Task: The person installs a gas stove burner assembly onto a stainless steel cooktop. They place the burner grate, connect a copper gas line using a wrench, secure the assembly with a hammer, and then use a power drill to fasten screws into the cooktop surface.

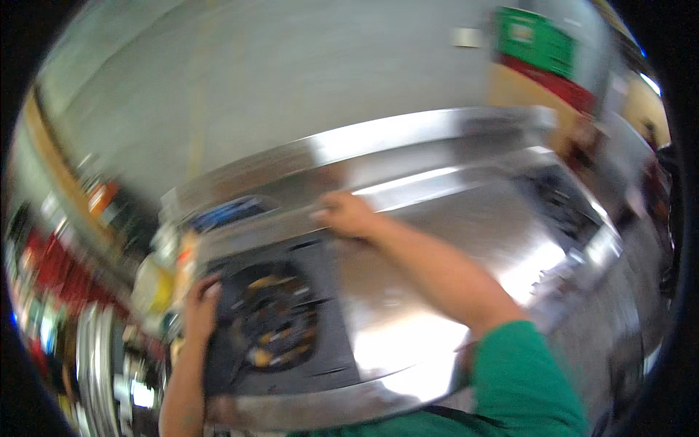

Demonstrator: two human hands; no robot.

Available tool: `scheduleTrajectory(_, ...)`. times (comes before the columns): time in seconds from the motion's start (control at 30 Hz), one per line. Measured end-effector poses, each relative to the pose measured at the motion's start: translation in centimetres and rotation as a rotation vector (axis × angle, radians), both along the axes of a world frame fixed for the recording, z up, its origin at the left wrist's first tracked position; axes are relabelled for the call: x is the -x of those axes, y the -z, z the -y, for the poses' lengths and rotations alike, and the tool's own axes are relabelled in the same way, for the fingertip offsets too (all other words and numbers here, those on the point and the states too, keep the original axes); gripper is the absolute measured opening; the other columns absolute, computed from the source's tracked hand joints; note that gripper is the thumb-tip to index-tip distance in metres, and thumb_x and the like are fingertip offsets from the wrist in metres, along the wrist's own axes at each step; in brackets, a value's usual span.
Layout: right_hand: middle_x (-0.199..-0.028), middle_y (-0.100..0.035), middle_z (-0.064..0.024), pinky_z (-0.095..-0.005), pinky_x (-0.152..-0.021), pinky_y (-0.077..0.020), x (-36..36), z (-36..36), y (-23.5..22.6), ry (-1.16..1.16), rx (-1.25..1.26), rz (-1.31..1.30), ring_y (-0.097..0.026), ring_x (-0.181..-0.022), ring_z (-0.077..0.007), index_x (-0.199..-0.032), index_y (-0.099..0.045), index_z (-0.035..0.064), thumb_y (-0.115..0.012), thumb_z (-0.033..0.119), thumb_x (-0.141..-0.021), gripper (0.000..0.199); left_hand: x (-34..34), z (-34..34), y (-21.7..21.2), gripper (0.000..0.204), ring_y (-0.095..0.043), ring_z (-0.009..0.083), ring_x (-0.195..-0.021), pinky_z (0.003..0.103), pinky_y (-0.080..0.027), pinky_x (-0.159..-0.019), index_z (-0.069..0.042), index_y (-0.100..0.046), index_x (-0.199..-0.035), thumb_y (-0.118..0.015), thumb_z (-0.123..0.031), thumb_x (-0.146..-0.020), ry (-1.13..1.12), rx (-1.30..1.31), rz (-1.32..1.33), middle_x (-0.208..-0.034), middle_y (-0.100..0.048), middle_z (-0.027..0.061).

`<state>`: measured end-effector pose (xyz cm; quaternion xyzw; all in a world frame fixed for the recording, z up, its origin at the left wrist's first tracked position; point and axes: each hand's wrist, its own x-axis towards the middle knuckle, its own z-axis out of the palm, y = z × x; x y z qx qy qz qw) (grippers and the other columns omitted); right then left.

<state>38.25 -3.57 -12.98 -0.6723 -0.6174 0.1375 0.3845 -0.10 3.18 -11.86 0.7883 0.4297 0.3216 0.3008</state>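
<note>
A steel stove top (pixel 415 277) lies in front of me. At its left a black square burner grate (pixel 338 342) surrounds a round, dark burner (pixel 277 317) with brownish patches. My left hand (pixel 202 302) is at the grate's left edge, its fingers curled and seemingly gripping that edge. Reaching across the steel, my right arm brings my right hand (pixel 348 214) close to the grate's far right corner. Its fingers are closed, and motion blur hides what they hold, if anything. Behind the grate, a blue object (pixel 229 212) lies along the back ledge.
A second black burner (pixel 557 200) sits at the stove's right end. The steel backsplash (pixel 408 131) stands before a grey wall. A green crate (pixel 535 40) rests on a red one (pixel 550 84) at far right. Bottles and a yellowish container (pixel 151 284) crowd the left side.
</note>
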Motion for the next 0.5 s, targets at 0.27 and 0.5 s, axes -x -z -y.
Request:
scheduleTrajectory(0.27, -0.122, -0.066, -0.018, -0.047, -0.098, -0.0486, -2.8, 7.2, -9.8, -0.032, 0.071, 0.491, -0.061, -0.116, -0.0367, -0.128, -0.062, 0.009, -0.067, 0.038, -0.09, 0.048, 2.7, 0.5, -0.3, 0.038, -0.058, 0.0391, -0.122, 0.045, -0.043, -0.105, 0.003, -0.066, -0.116, -0.069, -0.018, -0.084, 0.13, -0.303, -0.399, -0.125, -0.063, 0.0254)
scheduleTrajectory(0.5, -0.118, -0.065, -0.0206, -0.0457, -0.095, -0.0496, -13.9, 30.9, -12.6, 0.312, 0.156, 0.584, -0.062, -0.11, -0.037, -0.123, -0.065, 0.0035, -0.067, 0.035, -0.092, 0.044, 4.8, 9.2, -0.8, 0.053, -0.055, 0.0412, -0.12, 0.048, -0.041, -0.105, -0.001, -0.058, -0.129, -0.068, -0.032, -0.087, 0.004, -0.223, -0.468, -0.127, -0.059, 0.0228)
